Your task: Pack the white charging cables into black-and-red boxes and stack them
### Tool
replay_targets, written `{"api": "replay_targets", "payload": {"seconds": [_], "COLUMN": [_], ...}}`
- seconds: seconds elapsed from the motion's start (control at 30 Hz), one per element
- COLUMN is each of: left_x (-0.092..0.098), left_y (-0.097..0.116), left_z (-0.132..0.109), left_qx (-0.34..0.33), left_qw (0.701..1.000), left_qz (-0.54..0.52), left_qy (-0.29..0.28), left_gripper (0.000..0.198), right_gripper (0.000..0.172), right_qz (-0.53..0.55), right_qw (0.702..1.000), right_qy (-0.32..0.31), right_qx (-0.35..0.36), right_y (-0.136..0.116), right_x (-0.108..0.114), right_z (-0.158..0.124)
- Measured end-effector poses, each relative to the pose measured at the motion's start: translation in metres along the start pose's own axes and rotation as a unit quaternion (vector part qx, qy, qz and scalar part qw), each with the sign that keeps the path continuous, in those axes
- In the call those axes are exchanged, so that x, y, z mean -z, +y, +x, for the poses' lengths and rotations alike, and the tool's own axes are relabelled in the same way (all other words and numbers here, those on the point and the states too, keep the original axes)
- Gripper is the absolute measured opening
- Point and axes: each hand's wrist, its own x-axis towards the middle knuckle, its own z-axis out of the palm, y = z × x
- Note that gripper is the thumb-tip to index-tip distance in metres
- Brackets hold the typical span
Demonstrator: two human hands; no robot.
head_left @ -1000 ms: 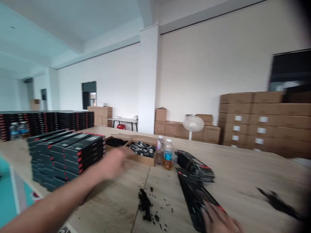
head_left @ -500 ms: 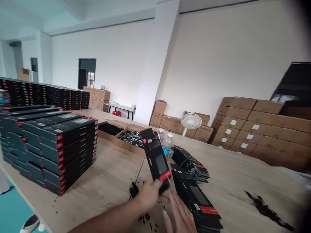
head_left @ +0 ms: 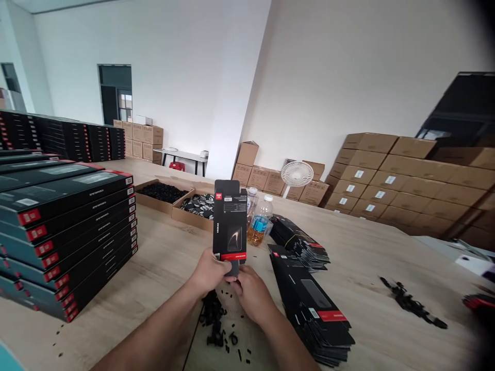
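Note:
Both my hands hold one flat black package sleeve [head_left: 230, 221] with a red band upright above the wooden table [head_left: 162, 268]. My left hand [head_left: 210, 272] grips its lower left edge. My right hand [head_left: 251, 292] closes on its bottom end from the right. Under the hands lies a heap of small black parts [head_left: 214, 322]. A fanned pile of the same flat black sleeves [head_left: 309, 304] lies just right of my right hand.
A tall stack of closed black boxes [head_left: 58, 226] fills the left side. Two open cardboard trays [head_left: 164, 193] with dark contents and two drink bottles [head_left: 259, 219] stand behind the sleeve. A second sleeve pile [head_left: 299, 242], more black parts [head_left: 410, 303], a fan [head_left: 297, 175] and stacked cartons [head_left: 406, 180] lie beyond.
My left hand came back from the trays and took hold of a sleeve. The sleeve went from tilted to upright, and my right hand joined at its bottom end.

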Motion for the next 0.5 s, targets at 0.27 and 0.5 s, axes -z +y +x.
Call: {"api": "replay_targets", "payload": {"seconds": [0.27,0.5], "left_x": [0.0,0.003], "left_y": [0.003,-0.005], "left_z": [-0.007,-0.009], "left_qx": [0.049,0.075], "left_qw": [0.999,0.993], "left_qz": [-0.002,0.011], "left_qy": [-0.009,-0.091], "left_gripper": [0.023,0.035], "right_gripper": [0.018,0.024], "right_qz": [-0.131,-0.251], "right_qw": [0.985,0.954], "right_qy": [-0.008,-0.059], "right_qx": [-0.109,-0.153], "right_y": [-0.015,-0.02], "right_x": [0.029,0.037], "right_z": [-0.039,-0.056]}}
